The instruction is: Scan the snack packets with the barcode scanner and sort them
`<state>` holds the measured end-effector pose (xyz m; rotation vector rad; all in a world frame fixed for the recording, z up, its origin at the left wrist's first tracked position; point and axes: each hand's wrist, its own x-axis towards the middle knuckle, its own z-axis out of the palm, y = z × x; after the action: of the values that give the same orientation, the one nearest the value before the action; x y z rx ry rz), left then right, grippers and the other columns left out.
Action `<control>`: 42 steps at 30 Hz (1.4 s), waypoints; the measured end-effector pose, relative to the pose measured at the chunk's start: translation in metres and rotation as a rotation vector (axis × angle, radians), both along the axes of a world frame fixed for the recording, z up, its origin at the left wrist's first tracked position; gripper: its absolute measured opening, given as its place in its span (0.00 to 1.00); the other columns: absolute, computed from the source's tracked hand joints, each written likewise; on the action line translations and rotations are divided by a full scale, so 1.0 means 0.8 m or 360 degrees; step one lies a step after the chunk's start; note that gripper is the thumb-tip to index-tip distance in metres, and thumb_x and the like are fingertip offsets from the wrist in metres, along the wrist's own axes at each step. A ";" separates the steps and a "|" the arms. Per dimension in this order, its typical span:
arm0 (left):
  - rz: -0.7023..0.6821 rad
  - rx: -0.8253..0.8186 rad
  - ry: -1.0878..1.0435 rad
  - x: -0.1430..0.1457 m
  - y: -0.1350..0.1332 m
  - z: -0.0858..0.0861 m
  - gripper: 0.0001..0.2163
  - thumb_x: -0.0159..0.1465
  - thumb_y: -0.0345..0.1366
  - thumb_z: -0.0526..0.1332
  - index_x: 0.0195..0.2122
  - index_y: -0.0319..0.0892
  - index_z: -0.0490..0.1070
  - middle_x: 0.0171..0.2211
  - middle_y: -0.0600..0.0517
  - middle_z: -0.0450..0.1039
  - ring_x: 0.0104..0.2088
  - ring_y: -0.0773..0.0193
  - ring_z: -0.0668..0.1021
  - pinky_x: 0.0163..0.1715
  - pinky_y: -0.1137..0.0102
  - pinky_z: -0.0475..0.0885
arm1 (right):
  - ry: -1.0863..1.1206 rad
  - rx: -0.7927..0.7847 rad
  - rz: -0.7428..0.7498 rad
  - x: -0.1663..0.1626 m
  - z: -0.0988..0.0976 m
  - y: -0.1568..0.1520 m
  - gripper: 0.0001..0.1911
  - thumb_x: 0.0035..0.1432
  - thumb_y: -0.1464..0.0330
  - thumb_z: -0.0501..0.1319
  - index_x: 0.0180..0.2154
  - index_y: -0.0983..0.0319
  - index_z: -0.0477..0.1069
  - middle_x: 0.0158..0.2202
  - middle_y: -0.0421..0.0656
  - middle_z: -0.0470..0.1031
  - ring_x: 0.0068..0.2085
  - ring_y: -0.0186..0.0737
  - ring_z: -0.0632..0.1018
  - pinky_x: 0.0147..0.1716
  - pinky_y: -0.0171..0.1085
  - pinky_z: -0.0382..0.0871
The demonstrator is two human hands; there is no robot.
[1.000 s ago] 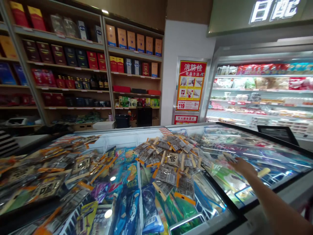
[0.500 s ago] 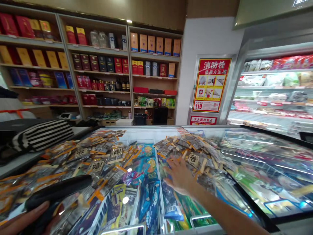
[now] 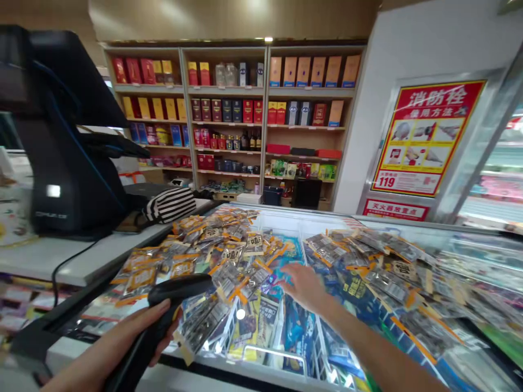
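My left hand (image 3: 143, 335) is closed around the handle of a black barcode scanner (image 3: 182, 287), its head pointing right over the near left part of the freezer. Beside the scanner lie several clear snack packets (image 3: 206, 321) with orange edges. Over the middle of the freezer my right hand (image 3: 304, 286) is open, fingers stretched to the left, with nothing in it. Its fingertips are close to the left pile of snack packets (image 3: 232, 253); whether they touch it I cannot tell. Another pile of the same packets (image 3: 402, 267) lies to the right.
Wrapped ice creams (image 3: 294, 321) fill wire baskets (image 3: 273, 353) in the freezer below. A black checkout terminal (image 3: 61, 179) stands on the counter at left, near a striped bag (image 3: 171, 206). Shelves of boxes (image 3: 229, 111) line the back wall, and a red poster (image 3: 427, 139) hangs right.
The view has turned left, bringing the terminal in. My right hand has moved from the right pile towards the left one. The scanner, still in my left hand, now shows more fully.
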<state>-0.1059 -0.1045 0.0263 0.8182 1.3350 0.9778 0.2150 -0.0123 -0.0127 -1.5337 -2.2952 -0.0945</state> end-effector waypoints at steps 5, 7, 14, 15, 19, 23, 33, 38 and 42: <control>-0.0192 -0.0006 -0.0162 0.012 -0.011 -0.001 0.13 0.51 0.45 0.58 0.26 0.39 0.67 0.20 0.55 0.67 0.19 0.72 0.68 0.17 0.77 0.64 | 0.0005 -0.0286 -0.0439 -0.080 0.007 0.032 0.24 0.41 0.50 0.52 0.28 0.63 0.70 0.29 0.49 0.73 0.33 0.46 0.73 0.27 0.37 0.62; -0.0221 0.0014 -0.0169 0.013 -0.011 -0.007 0.13 0.51 0.45 0.58 0.26 0.39 0.66 0.20 0.55 0.66 0.18 0.72 0.67 0.17 0.77 0.63 | 0.0186 -0.0310 -0.0394 -0.080 0.001 0.042 0.22 0.35 0.51 0.58 0.25 0.63 0.70 0.29 0.48 0.73 0.33 0.46 0.73 0.27 0.36 0.61; -0.0493 0.0138 -0.0083 0.037 -0.008 -0.001 0.15 0.53 0.46 0.55 0.24 0.37 0.65 0.18 0.55 0.63 0.17 0.73 0.65 0.15 0.77 0.62 | 0.1134 -0.0256 -0.0336 -0.030 -0.001 0.051 0.13 0.48 0.61 0.48 0.29 0.63 0.63 0.25 0.42 0.70 0.25 0.35 0.71 0.23 0.32 0.62; -0.0551 0.0167 -0.0084 0.044 -0.008 0.003 0.14 0.53 0.46 0.54 0.24 0.37 0.64 0.17 0.55 0.62 0.17 0.72 0.65 0.15 0.77 0.62 | 0.1288 -0.0217 -0.0352 -0.021 0.004 0.051 0.14 0.49 0.60 0.47 0.30 0.63 0.63 0.24 0.42 0.69 0.24 0.34 0.70 0.22 0.32 0.62; -0.0659 0.0227 -0.0093 0.074 -0.008 0.013 0.13 0.53 0.44 0.55 0.27 0.38 0.62 0.18 0.56 0.62 0.17 0.73 0.65 0.15 0.76 0.61 | 0.1937 -0.0054 -0.0310 0.008 0.020 0.050 0.12 0.44 0.59 0.54 0.28 0.62 0.62 0.20 0.38 0.66 0.20 0.33 0.67 0.18 0.31 0.60; -0.0769 0.0281 -0.0004 0.098 -0.005 0.016 0.13 0.52 0.46 0.55 0.25 0.39 0.61 0.16 0.56 0.62 0.16 0.72 0.64 0.16 0.76 0.60 | 0.2021 0.0029 -0.0248 0.018 0.026 0.050 0.11 0.43 0.61 0.56 0.26 0.61 0.62 0.18 0.36 0.65 0.19 0.32 0.65 0.17 0.31 0.58; -0.0925 0.0267 0.0008 0.115 -0.007 0.022 0.15 0.51 0.47 0.55 0.23 0.38 0.60 0.15 0.56 0.63 0.16 0.73 0.64 0.17 0.76 0.58 | 0.2054 0.0075 -0.0236 0.025 0.036 0.041 0.08 0.43 0.63 0.57 0.24 0.61 0.62 0.16 0.34 0.62 0.18 0.31 0.63 0.16 0.30 0.56; -0.0943 0.0260 -0.0042 0.124 -0.008 0.020 0.14 0.51 0.46 0.56 0.25 0.39 0.59 0.16 0.57 0.62 0.16 0.72 0.65 0.17 0.75 0.60 | 0.1964 0.0117 -0.0242 0.026 0.035 0.042 0.08 0.43 0.63 0.57 0.24 0.61 0.62 0.16 0.34 0.61 0.18 0.30 0.62 0.16 0.30 0.55; -0.0992 0.0251 -0.0047 0.130 -0.006 0.025 0.14 0.52 0.46 0.56 0.25 0.39 0.59 0.16 0.57 0.62 0.17 0.73 0.64 0.17 0.75 0.60 | 0.1858 0.0145 -0.0282 0.028 0.032 0.044 0.09 0.43 0.62 0.56 0.24 0.62 0.63 0.16 0.35 0.62 0.18 0.30 0.62 0.16 0.30 0.55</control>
<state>-0.0017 -0.1096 0.0463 1.2395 0.8909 0.5956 0.2376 0.0227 0.0127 -1.2183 -1.2074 0.5075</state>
